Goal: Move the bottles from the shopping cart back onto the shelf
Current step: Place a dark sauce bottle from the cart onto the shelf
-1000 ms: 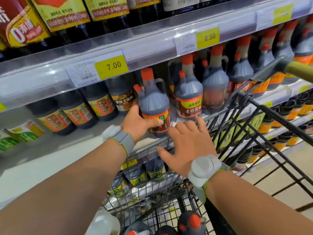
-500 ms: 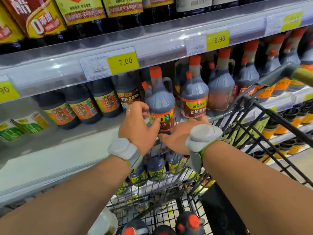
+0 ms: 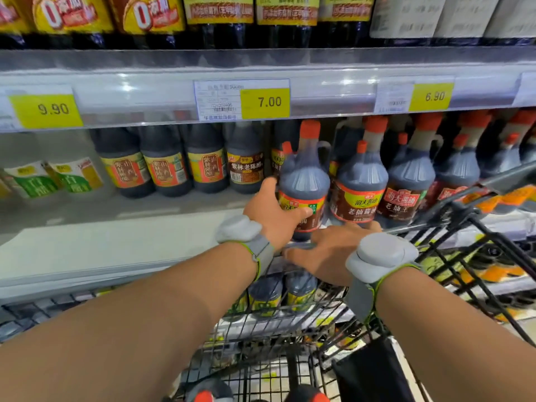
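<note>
A dark soy sauce bottle [image 3: 304,181] with an orange cap, a side handle and a red-yellow label stands at the front edge of the middle shelf [image 3: 121,245]. My left hand [image 3: 272,213] grips its lower body, thumb across the label. My right hand [image 3: 327,253] lies flat just below the bottle, on the front rim of the black wire shopping cart [image 3: 452,227], fingers spread. Two orange bottle caps [image 3: 203,396] show at the bottom of the cart.
Matching handled bottles [image 3: 359,187] crowd the shelf right of the held one. Vinegar bottles [image 3: 168,169] and white-green pouches [image 3: 43,178] stand to the left, with bare shelf in front. Yellow price tags [image 3: 265,103] line the shelf edge above.
The view has shifted right and closer. My left hand keeps hold of the bottle at the shelf edge. My right hand has dropped lower, flattening on the cart rim beneath it.
</note>
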Demonstrator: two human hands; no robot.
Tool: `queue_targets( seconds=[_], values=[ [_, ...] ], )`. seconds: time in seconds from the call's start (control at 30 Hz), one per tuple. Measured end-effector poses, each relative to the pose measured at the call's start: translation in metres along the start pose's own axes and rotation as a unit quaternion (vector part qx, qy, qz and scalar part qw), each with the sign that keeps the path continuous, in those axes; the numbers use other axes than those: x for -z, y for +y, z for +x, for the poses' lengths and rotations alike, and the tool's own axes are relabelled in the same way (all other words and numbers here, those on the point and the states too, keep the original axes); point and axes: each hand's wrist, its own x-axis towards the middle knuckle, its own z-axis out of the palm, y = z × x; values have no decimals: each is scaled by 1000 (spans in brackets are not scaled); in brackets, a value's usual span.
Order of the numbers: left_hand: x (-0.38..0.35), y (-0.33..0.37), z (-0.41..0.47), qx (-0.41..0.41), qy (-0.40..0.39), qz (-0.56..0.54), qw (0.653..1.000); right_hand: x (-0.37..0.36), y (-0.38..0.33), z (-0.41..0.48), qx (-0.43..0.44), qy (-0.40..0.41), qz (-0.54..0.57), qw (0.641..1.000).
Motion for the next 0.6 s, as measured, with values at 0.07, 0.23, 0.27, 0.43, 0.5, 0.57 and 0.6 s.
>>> queue_targets(
  seconds=[0.07, 0.23, 0.27, 0.43, 0.5, 0.57, 0.6],
  values=[
    [-2, 1, 2, 13, -10, -12, 1000, -3, 0, 2, -3, 1, 5, 1000],
    [-11, 2, 11, 33, -8, -51, 998, -4, -1, 8, -17, -22, 0, 1000],
    [-12, 2, 12, 32, -5, -48, 998, -4, -3, 8, -17, -28, 0, 999],
    [-20, 9, 18, 40, 10, -27, 999, -8, -1, 15, -12, -26, -4, 1000],
    [-24, 13, 23, 42, 11, -26, 999, -14, 0, 21, -13, -18, -11, 1000],
    [-27, 14, 28, 47, 20, -24, 998, -15, -2, 22, -24, -16, -22, 999],
    [-30, 15, 31, 47, 28, -21, 998, -15, 0, 20, -26, -14, -20, 999]
  ],
)
